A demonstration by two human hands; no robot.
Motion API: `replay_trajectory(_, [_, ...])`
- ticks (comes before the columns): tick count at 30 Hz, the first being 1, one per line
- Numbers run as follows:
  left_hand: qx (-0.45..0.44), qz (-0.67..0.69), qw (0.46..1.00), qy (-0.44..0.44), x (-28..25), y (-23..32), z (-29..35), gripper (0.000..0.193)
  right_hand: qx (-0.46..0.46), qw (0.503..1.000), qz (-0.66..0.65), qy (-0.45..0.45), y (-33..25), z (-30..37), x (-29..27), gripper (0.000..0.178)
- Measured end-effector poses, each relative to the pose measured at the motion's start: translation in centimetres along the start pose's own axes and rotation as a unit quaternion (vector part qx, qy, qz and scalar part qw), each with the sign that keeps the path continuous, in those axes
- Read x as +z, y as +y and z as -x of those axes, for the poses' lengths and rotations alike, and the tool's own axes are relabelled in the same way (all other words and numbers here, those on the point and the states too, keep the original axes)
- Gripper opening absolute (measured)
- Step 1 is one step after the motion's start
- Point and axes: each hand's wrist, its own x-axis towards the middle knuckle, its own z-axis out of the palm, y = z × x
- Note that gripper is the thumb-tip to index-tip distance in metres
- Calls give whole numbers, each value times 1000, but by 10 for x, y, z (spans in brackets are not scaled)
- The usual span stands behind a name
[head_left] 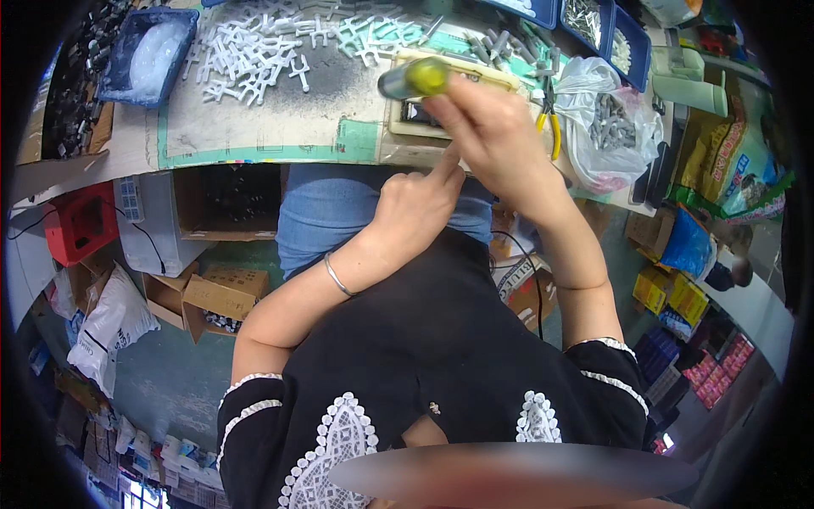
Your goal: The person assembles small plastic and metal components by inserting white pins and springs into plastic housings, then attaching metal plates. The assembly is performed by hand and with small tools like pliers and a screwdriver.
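Observation:
My right hand (496, 131) is raised over the near edge of the bench, its fingers closed round a stubby tool (420, 78) with a yellow-green end and a dark grey body. The tool's exact kind is not plain. Just below and to the left, my left hand (415, 208) is closed with its index finger reaching up to the right hand's wrist side; anything in its fingers is hidden. Behind the tool lies a cream tray (458, 72) with dark contents. Pliers with yellow handles (549, 127) rest right of the right hand.
Many white forked plastic parts (254, 51) lie on the bench's left and middle. A blue bin (148, 59) stands far left. At right are a clear plastic bag (610, 127) of grey parts and blue trays (585, 21) of small pieces. An open carton (229, 204) sits under the bench.

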Motion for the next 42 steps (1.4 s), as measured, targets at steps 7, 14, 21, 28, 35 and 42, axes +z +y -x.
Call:
replay_trajectory(7, [-19,152,987,43,-10,-9,-10,22,85,993,-18,84,24,14,-8,21])
replay_trajectory(14, [-9,314,949,32,-27,-23,-25,22,376,862,152,304,125,77,-97,58])
replay_trajectory(21, [40,37,997,56,-27,-27,-58,31,263,896,240,267,185,113,-93,32])
replay_trajectory(28, [-114,373,920,35,-44,-25,-58,33,257,963,67,45,89,88,-46,25])
replay_trajectory(35, [-190,652,734,-13,-62,-34,-64,29,403,890,211,-29,74,67,-36,23])
replay_trajectory(42, [-214,662,718,-2,-61,-36,-52,39,218,951,-79,203,85,87,-52,26])
